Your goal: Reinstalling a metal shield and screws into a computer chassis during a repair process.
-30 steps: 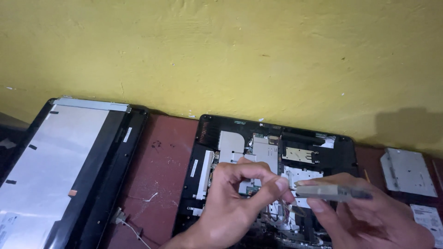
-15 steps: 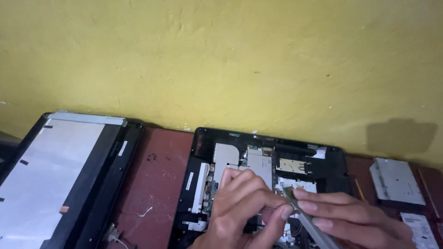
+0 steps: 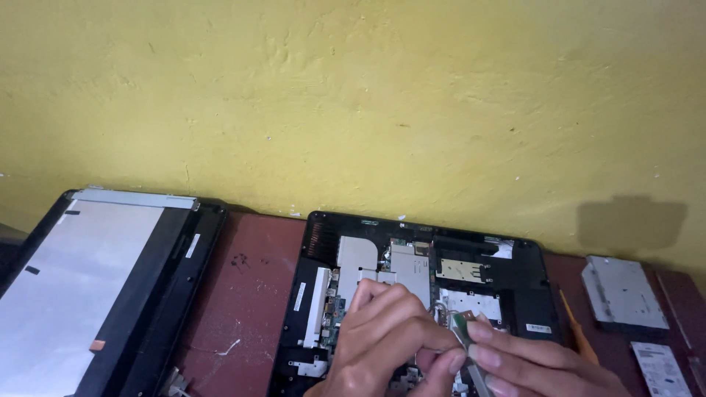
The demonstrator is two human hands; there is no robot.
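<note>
Small flat metal strip (image 3: 471, 353) lay over the middle of the opened laptop base (image 3: 419, 294), long axis running from upper left down toward the person. Both hands met on it: left hand (image 3: 386, 342) curled, fingertips pinched at its upper end; right hand (image 3: 537, 364) gripped it from the right, thumb on top. Neither nearer; both touching. Around: detached screen panel (image 3: 88, 287) well left, drive (image 3: 621, 294) and orange pry tool (image 3: 577, 331) right, all on reddish worktop (image 3: 250, 294). Nothing obstructed.

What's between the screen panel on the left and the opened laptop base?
Head view: only bare reddish-brown table separates the screen panel from the laptop base, with small white debris.
</note>
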